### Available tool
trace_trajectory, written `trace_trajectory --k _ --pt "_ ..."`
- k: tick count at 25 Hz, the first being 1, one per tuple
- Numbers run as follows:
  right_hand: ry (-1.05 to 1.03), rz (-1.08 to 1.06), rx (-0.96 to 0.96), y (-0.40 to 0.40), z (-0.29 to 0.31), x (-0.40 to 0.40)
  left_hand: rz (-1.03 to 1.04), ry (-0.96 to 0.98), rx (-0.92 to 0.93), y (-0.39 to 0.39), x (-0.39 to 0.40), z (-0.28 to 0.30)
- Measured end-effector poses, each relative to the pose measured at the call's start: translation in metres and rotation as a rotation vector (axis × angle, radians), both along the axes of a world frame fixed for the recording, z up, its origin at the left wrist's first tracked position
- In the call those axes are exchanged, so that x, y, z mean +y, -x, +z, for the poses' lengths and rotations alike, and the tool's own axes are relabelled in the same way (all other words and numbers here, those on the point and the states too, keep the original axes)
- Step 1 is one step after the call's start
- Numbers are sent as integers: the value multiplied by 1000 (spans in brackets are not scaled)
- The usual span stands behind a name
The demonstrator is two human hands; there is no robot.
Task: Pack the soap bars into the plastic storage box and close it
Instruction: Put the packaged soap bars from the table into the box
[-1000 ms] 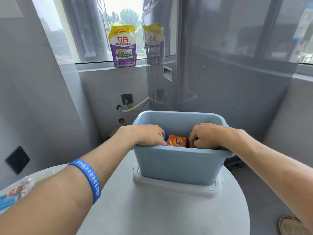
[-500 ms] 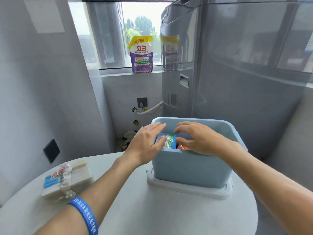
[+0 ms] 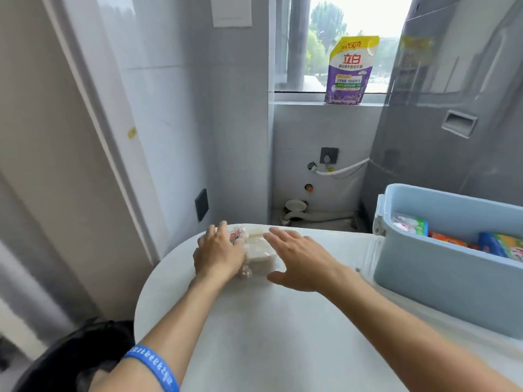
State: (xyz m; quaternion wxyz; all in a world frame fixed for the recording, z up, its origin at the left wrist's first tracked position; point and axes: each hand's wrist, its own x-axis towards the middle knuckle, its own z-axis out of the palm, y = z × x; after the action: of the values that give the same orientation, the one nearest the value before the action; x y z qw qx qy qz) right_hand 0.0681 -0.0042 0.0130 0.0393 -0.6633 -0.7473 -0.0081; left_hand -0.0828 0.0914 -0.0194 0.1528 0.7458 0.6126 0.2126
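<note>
A clear-wrapped pack of pale soap bars [image 3: 259,250] lies near the far left edge of the round white table [image 3: 268,335]. My left hand [image 3: 218,253] rests flat on the pack's left end, fingers spread. Beside the pack's right end, my right hand [image 3: 300,258] hovers with fingers apart and holds nothing. The light blue plastic storage box [image 3: 441,278] stands open at the right. Inside it are a green-and-white soap pack [image 3: 410,223], an orange one [image 3: 447,240] and a blue-green one [image 3: 501,244]. The box sits on its white lid [image 3: 368,250].
A purple and yellow detergent pouch [image 3: 349,70] stands on the windowsill. A tall grey appliance [image 3: 424,151] rises behind the box. A black bag [image 3: 79,357] sits below the table's left edge. The wall is close on the left.
Both hands have left the box and moved left to the soap pack on the table. The view has swung left, so the box now sits at the right edge.
</note>
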Motion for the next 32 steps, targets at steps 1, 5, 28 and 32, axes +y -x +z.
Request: trace_trajectory --k 1,5,28,32 --pt "14 2 -18 5 -4 13 3 86 -17 6 6 -8" --pt "47 -8 -50 18 -32 56 -125 208 -69 19 21 -26" --pt "-354 -204 211 -54 19 -47 -162 577 -1174 -63 -40 73" --pt "-447 -337 570 -70 70 -102 -454 720 -1319 -87 -67 108"
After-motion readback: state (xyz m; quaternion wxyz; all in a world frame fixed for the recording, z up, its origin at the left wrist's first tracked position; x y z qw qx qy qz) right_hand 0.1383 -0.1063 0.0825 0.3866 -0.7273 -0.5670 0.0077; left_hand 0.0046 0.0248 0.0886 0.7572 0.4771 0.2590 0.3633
